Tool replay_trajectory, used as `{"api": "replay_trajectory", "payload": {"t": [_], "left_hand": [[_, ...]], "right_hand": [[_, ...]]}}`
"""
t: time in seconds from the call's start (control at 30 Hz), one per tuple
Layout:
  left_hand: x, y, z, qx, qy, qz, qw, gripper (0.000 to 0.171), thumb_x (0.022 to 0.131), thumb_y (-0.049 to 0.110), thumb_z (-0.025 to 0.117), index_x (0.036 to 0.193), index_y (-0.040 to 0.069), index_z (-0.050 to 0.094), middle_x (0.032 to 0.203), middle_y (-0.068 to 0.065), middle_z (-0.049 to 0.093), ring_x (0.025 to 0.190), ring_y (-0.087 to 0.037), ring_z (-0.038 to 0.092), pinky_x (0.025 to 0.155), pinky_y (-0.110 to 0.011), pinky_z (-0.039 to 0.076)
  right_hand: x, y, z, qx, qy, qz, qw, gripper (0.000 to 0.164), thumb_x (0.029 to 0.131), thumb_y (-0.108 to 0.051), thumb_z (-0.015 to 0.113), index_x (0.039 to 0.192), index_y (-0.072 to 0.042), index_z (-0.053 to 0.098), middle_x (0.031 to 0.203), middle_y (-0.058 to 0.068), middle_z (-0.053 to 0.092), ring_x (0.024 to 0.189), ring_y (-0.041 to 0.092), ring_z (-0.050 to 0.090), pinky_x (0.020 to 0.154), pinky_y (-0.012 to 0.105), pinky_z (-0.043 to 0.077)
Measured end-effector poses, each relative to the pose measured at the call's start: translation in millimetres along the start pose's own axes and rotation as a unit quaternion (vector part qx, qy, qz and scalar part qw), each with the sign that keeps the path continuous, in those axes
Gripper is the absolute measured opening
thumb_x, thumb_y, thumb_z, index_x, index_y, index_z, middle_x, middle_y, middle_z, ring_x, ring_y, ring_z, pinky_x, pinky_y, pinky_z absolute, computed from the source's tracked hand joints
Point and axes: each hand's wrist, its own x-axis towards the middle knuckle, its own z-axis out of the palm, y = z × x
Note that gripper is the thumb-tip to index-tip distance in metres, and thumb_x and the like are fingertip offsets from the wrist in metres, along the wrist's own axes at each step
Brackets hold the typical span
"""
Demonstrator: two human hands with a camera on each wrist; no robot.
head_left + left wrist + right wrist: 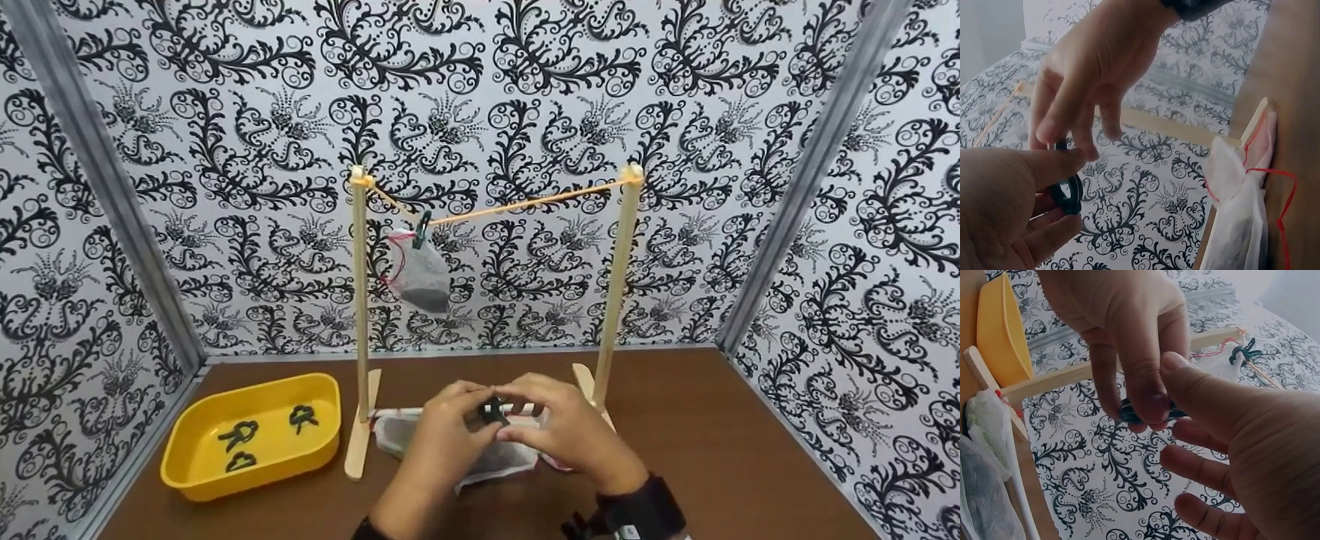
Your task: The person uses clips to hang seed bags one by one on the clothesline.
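In front of the wooden stand, both hands meet around a dark green clothespin [493, 409]. My left hand [448, 427] pinches it between thumb and fingers; its looped body [1067, 194] shows below the left thumb in the left wrist view. My right hand [559, 424] holds the other end with thumb and fingertips, the remaining fingers spread apart in the right wrist view. Behind and below the hands lie whitish drawstring pouches [499, 461] with red cords, partly hidden by them. Another pouch [420, 274] hangs from the orange string [525, 202] by a green clothespin [422, 229].
A yellow tray [251, 480] at the left holds several dark green clothespins [240, 433]. Two wooden posts [361, 300] on flat feet carry the string, which sags toward the hanging pouch. Patterned walls [862, 300] enclose the brown table [697, 442] at the back and sides.
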Motion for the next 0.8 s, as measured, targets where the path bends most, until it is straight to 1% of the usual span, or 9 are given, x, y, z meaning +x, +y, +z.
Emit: {"api": "replay_trajectory", "payload": {"t": [0.07, 0.13, 0.3, 0.4, 0.47, 0.57, 0.67, 0.73, 0.8], "left_hand": [[-0.4, 0.9, 0.1, 0.002, -0.003, -0.005, 1.0, 0.046, 0.084, 0.002, 0.097, 0.128, -0.002, 0.083, 0.12, -0.006, 0.082, 0.112, -0.025, 0.081, 0.102, -0.041, 0.068], [-0.6, 0.9, -0.3, -0.002, -0.006, -0.013, 0.9999, 0.045, 0.086, 0.004, 0.097, 0.129, -0.001, 0.083, 0.12, -0.006, 0.082, 0.112, -0.025, 0.081, 0.103, -0.04, 0.068], [-0.2, -2.6, -2.2, -0.03, -0.005, -0.018, 0.9994, 0.048, 0.087, 0.006, 0.097, 0.131, 0.0, 0.082, 0.124, -0.008, 0.081, 0.115, -0.026, 0.08, 0.105, -0.035, 0.067], [0.9, -7.1, -5.5, -0.038, 0.001, -0.012, 0.9992, 0.047, 0.088, 0.007, 0.096, 0.131, 0.0, 0.081, 0.124, -0.008, 0.08, 0.114, -0.027, 0.08, 0.104, -0.035, 0.067], [1.1, -13.5, -8.3, -0.021, 0.009, -0.01, 0.9997, 0.041, 0.09, 0.008, 0.094, 0.129, 0.001, 0.082, 0.122, -0.008, 0.08, 0.112, -0.027, 0.079, 0.103, -0.038, 0.068], [0.0, -28.3, -13.9, 0.039, 0.026, -0.029, 0.9985, 0.028, 0.094, 0.01, 0.09, 0.121, 0.003, 0.084, 0.116, -0.009, 0.08, 0.109, -0.029, 0.078, 0.102, -0.046, 0.067], [-2.8, -48.3, -22.1, 0.114, 0.035, -0.096, 0.9882, 0.019, 0.096, 0.012, 0.087, 0.113, 0.003, 0.085, 0.112, -0.013, 0.079, 0.109, -0.036, 0.077, 0.101, -0.056, 0.065], [-5.1, -62.6, -29.3, 0.16, 0.021, -0.161, 0.9735, 0.017, 0.098, 0.013, 0.083, 0.111, 0.001, 0.084, 0.11, -0.019, 0.08, 0.106, -0.042, 0.077, 0.098, -0.061, 0.065], [-7.8, -76.9, -36.3, 0.195, -0.006, -0.23, 0.9534, 0.02, 0.102, 0.016, 0.079, 0.109, -0.002, 0.083, 0.107, -0.023, 0.08, 0.101, -0.047, 0.078, 0.092, -0.064, 0.064]], "right_hand": [[1, 1, 0, -0.004, 0.003, -0.025, 1.0, 0.058, 0.086, -0.025, 0.099, 0.136, -0.004, 0.079, 0.123, 0.004, 0.084, 0.111, 0.021, 0.081, 0.101, 0.037, 0.068], [0, 2, -1, -0.005, 0.005, -0.032, 0.999, 0.056, 0.085, -0.024, 0.099, 0.134, -0.004, 0.08, 0.122, 0.005, 0.085, 0.11, 0.021, 0.081, 0.101, 0.037, 0.068], [-1, 0, -3, -0.019, 0.006, -0.01, 1.0, 0.046, 0.093, -0.024, 0.093, 0.134, -0.006, 0.08, 0.121, 0.004, 0.085, 0.104, 0.019, 0.081, 0.095, 0.036, 0.069], [-1, 1, -5, -0.031, 0.023, 0.003, 0.999, 0.042, 0.096, -0.023, 0.09, 0.134, -0.007, 0.08, 0.121, 0.005, 0.085, 0.102, 0.02, 0.082, 0.092, 0.034, 0.07], [-2, 3, -6, -0.04, 0.043, 0.009, 0.998, 0.04, 0.097, -0.02, 0.089, 0.133, -0.007, 0.08, 0.12, 0.007, 0.085, 0.1, 0.02, 0.081, 0.09, 0.033, 0.07], [-4, 9, -9, -0.056, 0.08, 0.015, 0.995, 0.035, 0.097, -0.014, 0.087, 0.131, -0.006, 0.081, 0.118, 0.008, 0.085, 0.099, 0.02, 0.08, 0.089, 0.035, 0.07], [-7, 19, -11, -0.059, 0.113, 0.02, 0.992, 0.031, 0.095, -0.006, 0.087, 0.126, -0.003, 0.081, 0.112, 0.009, 0.086, 0.094, 0.02, 0.08, 0.089, 0.03, 0.069], [-9, 26, -13, -0.062, 0.134, 0.022, 0.989, 0.028, 0.093, -0.002, 0.087, 0.121, -0.001, 0.083, 0.108, 0.009, 0.086, 0.091, 0.02, 0.081, 0.088, 0.024, 0.068], [-11, 32, -15, -0.059, 0.152, 0.027, 0.986, 0.025, 0.092, 0.001, 0.088, 0.117, 0.0, 0.083, 0.104, 0.009, 0.087, 0.088, 0.02, 0.081, 0.085, 0.018, 0.066]]}}
